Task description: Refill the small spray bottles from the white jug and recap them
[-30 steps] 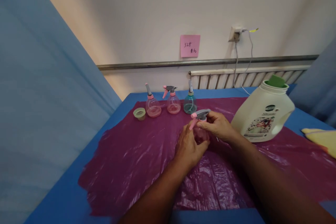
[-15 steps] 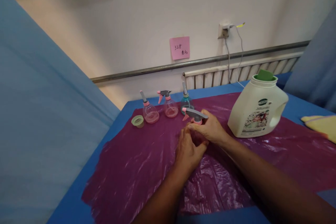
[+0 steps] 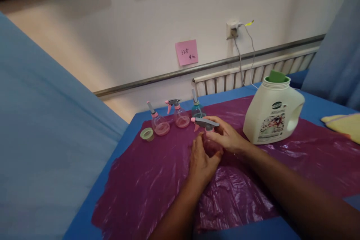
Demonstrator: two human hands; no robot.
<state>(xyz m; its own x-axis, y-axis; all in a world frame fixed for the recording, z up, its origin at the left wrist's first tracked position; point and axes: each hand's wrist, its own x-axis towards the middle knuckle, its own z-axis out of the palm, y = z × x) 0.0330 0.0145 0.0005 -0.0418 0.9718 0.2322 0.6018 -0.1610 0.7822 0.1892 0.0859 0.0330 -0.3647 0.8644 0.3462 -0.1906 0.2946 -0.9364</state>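
Note:
Between my hands a clear spray bottle [image 3: 209, 146] with a grey and pink trigger head stands upright on the purple plastic sheet [image 3: 140, 187]. My left hand [image 3: 203, 161] is curled around the lower body of the bottle. Higher up, my right hand [image 3: 226, 135] grips its neck and collar, with fingers partly hidden behind the trigger head. Just beyond are two more spray bottles with pink liquid, one on the left [image 3: 161, 125] and one in the middle [image 3: 181, 118]. A teal spray bottle [image 3: 198, 110] is partly covered by the held one.
A small pale green cup [image 3: 147, 134] sits at the left of the bottles. To the right stands a large cream detergent jug [image 3: 271, 112] with a green piece in its mouth. A yellow cloth [image 3: 341, 125] lies at the far right. Blue curtains [image 3: 50, 131] hang at the sides.
My right hand's fingers have loosened and shifted around the neck, showing more of the bottle. The left hand stays around the bottle's body. The whole view has shifted slightly.

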